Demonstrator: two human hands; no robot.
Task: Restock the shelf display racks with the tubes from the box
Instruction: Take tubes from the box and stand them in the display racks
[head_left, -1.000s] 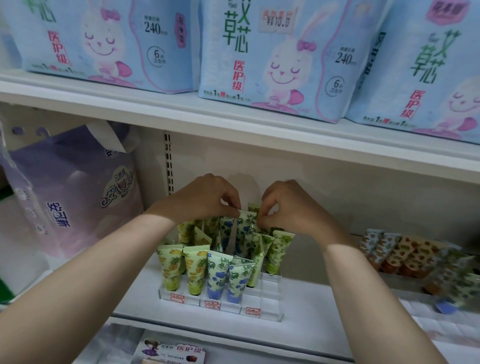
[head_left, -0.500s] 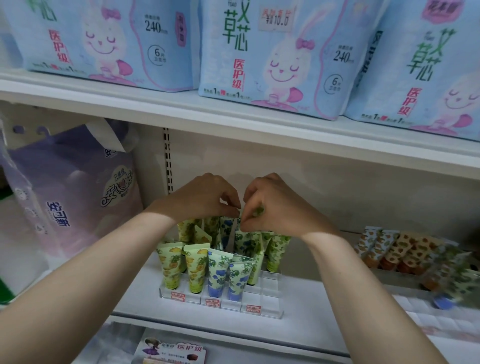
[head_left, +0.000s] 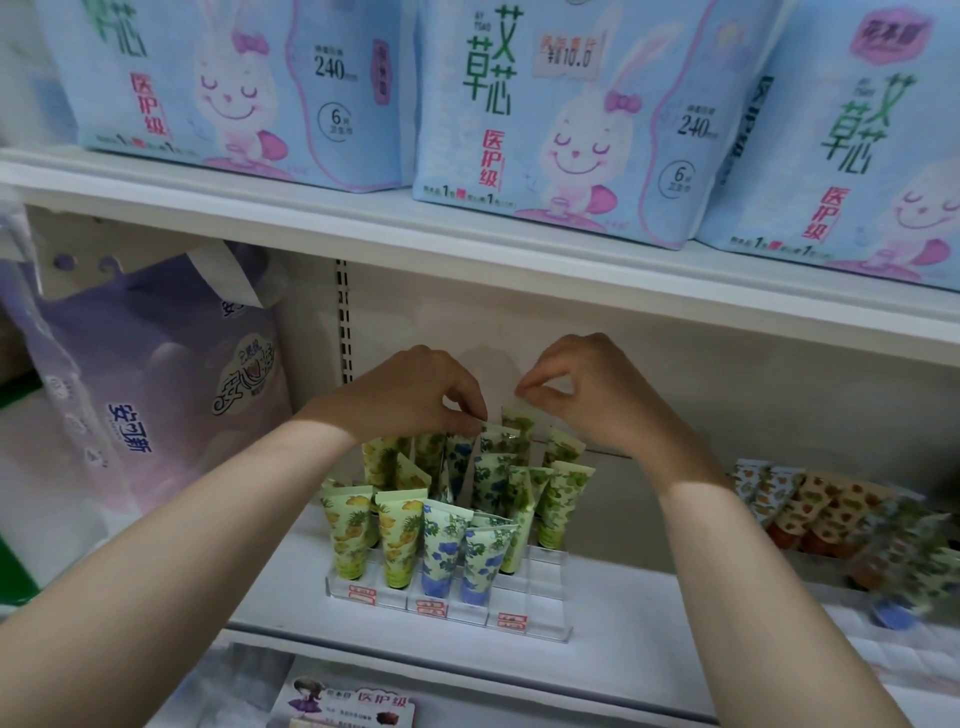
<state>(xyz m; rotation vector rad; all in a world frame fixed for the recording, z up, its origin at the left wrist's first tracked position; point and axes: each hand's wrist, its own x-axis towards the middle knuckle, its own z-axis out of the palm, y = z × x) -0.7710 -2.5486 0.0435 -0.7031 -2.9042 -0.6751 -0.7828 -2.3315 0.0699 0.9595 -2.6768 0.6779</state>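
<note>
Nearest me, the clear rack (head_left: 540, 618) stands on the white shelf (head_left: 649, 613). The tubes (head_left: 441, 551) in its front slots stand cap-down as before, yellow-printed at the left and blue-flowered beside them; the slots at its right end hold nothing.

Behind them, the left hand (head_left: 415, 400) has not shifted. Its thumb and forefinger pinch the crimped top of the back-row tube (head_left: 496, 441), which stands upright among its neighbours.

The right hand (head_left: 587, 395) is what changed. Half a second ago it lay low over these tubes, close against the left. Now it has lifted and drawn off to the right, its thumb and forefinger tips (head_left: 524, 389) pressed together just above the tube tops, with nothing visible between them.

Further right lie orange-printed tubes (head_left: 831, 514), blurred. A purple pack (head_left: 156, 389) stands at the left, and blue packs (head_left: 561, 130) fill the shelf above.
</note>
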